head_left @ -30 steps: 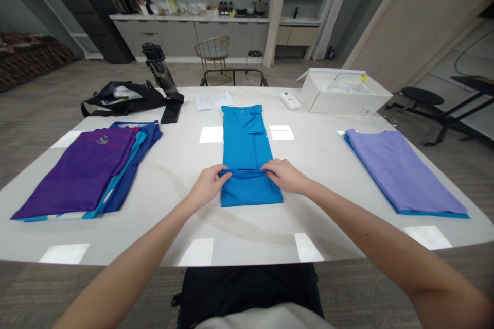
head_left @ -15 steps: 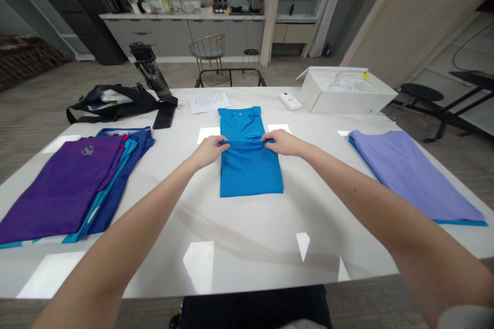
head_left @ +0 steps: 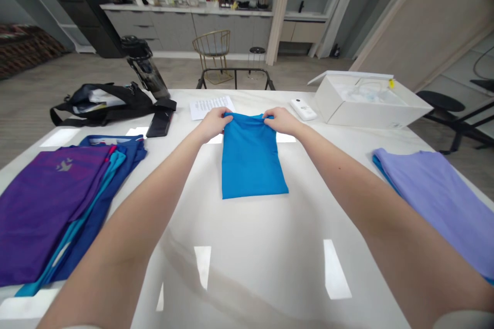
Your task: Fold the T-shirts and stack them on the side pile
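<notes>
A bright blue T-shirt [head_left: 251, 161] lies folded into a narrow rectangle on the white table [head_left: 247, 246]. At its far left corner, the thumb and fingers of my left hand [head_left: 214, 124] pinch the cloth. My right hand [head_left: 282, 121] grips the far right corner the same way. Between the two hands the far edge is a little raised and wrinkled, and the neckline is out of sight. The near end of the shirt rests flat.
Folded purple [head_left: 57, 200] and blue clothes lie stacked at left, a lavender garment [head_left: 436, 195] at right. Farther back are a black bag [head_left: 104, 105], phone [head_left: 159, 123], bottle [head_left: 148, 69], printed sheet [head_left: 203, 107], small white device [head_left: 303, 109] and open white box [head_left: 370, 107].
Both hands have moved away from me, from the shirt's middle to its far end, still pinching the cloth. The neckline, visible before, is now covered. The view has tipped slightly.
</notes>
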`<state>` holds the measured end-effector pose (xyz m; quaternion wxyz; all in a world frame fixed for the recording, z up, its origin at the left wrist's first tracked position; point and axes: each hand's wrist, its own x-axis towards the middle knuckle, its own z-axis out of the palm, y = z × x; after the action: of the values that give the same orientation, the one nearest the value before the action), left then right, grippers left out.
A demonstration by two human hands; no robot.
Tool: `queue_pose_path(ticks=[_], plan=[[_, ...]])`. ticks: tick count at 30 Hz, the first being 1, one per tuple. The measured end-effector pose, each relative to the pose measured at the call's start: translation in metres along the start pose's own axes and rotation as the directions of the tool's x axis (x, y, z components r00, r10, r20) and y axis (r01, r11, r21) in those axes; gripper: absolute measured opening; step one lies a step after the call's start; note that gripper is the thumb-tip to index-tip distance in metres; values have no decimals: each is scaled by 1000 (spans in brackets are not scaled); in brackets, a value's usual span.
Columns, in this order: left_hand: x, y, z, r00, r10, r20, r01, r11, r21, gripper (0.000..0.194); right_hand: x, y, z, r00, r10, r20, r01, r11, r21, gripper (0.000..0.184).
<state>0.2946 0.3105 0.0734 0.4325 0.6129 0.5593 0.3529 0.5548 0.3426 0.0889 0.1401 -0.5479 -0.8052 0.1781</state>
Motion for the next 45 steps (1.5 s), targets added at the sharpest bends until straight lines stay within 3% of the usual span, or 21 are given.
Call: queue_pose_path(ticks=[3, 5, 9, 11, 13, 15, 17, 19, 22, 26, 30, 35, 38, 41, 43, 45], plan=[[28, 0, -10, 999, 27, -18, -27, 999, -25, 20, 32, 3, 0, 999, -24, -23, 23, 999, -41, 27], [45, -7, -14, 994, 47, -99, -46, 999, 13, 25, 52, 8, 6, 996, -53, -72, 47, 995, -85, 29], [59, -31, -3, 925, 152, -349, -8, 923, 384, 49, 70, 18, 35, 962, 20, -272, -67, 984, -166, 44], [54, -45, 11, 908, 305, -288, -74, 791, 607, 55, 64, 21, 55, 945, 72, -318, -133, 975, -176, 47], [46, -59, 28, 923, 381, -54, -225, 648, 727, 49, 52, 23, 75, 962, 34, -271, -92, 974, -207, 43], [37, -70, 43, 937, 312, 157, -315, 562, 765, 45, 37, 27, 90, 985, -39, -170, -6, 967, -254, 41], [30, -77, 53, 952, 203, 228, -302, 532, 791, 51, 24, 32, 100, 996, -35, -86, 10, 962, -274, 44], [24, -80, 58, 967, 143, 212, -256, 532, 807, 57, 17, 38, 103, 998, 39, -51, -51, 963, -266, 50], [15, -73, 65, 972, 197, 129, -217, 541, 813, 61, 12, 41, 103, 989, 122, -82, -139, 953, -267, 54], [3, -60, 86, 956, 291, 48, -214, 575, 789, 60, 0, 26, 110, 990, -7, -142, -29, 967, -252, 53], [-6, -65, 106, 982, 171, 85, -174, 622, 764, 60, -22, 15, 123, 998, -68, -7, 65, 975, -212, 55], [-19, -77, 104, 987, 145, 64, -138, 584, 800, 61, -41, 30, 119, 999, 53, -8, -53, 968, -246, 57], [-34, -75, 105, 974, 227, 2, -132, 560, 818, 64, -51, 32, 113, 992, 113, -57, -125, 951, -284, 61], [-52, -73, 113, 928, 373, 4, -207, 506, 837, 61, -66, 22, 116, 993, -27, -114, -13, 942, -335, 58], [-63, -74, 119, 932, 358, 55, -241, 499, 833, 59, -79, 13, 122, 983, -170, -66, 138, 930, -341, 58], [-72, -76, 120, 952, 289, 102, -242, 506, 828, 59, -92, 8, 129, 978, -211, 2, 200, 928, -314, 58]])
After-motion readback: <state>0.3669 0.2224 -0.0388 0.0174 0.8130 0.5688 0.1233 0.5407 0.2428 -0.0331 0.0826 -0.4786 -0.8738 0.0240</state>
